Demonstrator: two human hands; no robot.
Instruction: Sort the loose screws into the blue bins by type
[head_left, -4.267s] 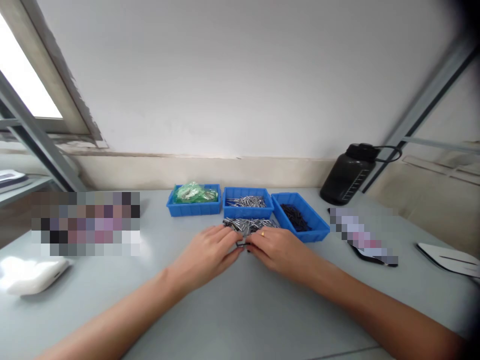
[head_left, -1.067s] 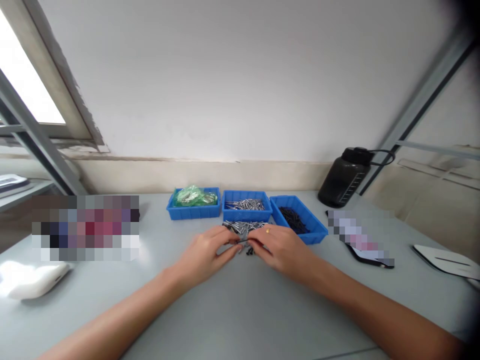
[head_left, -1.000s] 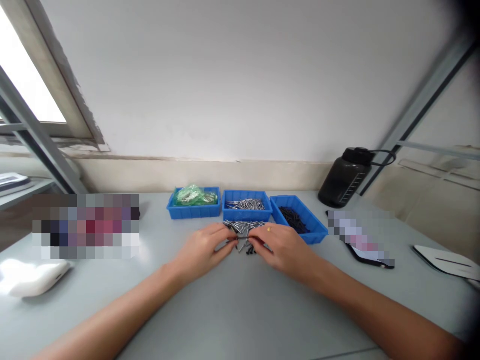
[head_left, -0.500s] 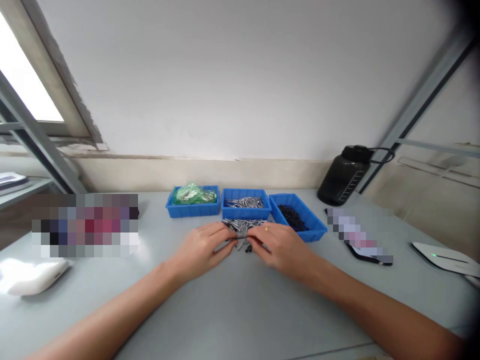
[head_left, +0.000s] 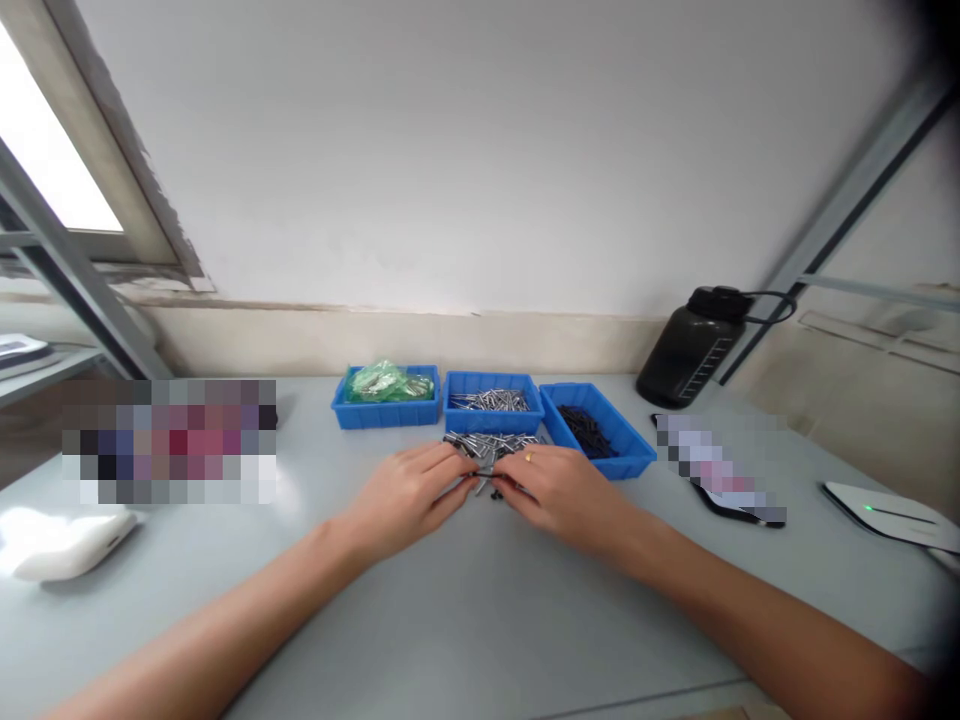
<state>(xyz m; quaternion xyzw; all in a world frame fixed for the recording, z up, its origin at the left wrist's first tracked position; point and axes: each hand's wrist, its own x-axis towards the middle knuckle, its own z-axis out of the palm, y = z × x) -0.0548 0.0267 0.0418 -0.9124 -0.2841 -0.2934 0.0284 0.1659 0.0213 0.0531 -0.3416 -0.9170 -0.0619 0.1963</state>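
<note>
A loose pile of small silver metal pins (head_left: pixel 491 445) lies on the grey table (head_left: pixel 465 620), with a few small black screws (head_left: pixel 495 492) at its near edge. My left hand (head_left: pixel 409 492) and my right hand (head_left: pixel 559 490) meet at the near side of that pile, fingertips pinched close together on small parts too tiny to name. A gold ring is on my right hand. Behind the pile stand three blue trays: one with green bags (head_left: pixel 386 385), one with silver pins (head_left: pixel 491 400), one with black screws (head_left: pixel 592 430).
A dark water bottle (head_left: pixel 694 350) stands at the back right. A phone (head_left: pixel 739 505) and a white device with a green light (head_left: pixel 892 510) lie to the right. A white object (head_left: pixel 64 540) rests at the left edge. A metal frame post (head_left: pixel 67 260) rises at the left.
Both hands stay at the pile's near edge, fingertips shifting slightly. A few black screws have appeared between them since the earliest frame. The view has tilted a little.
</note>
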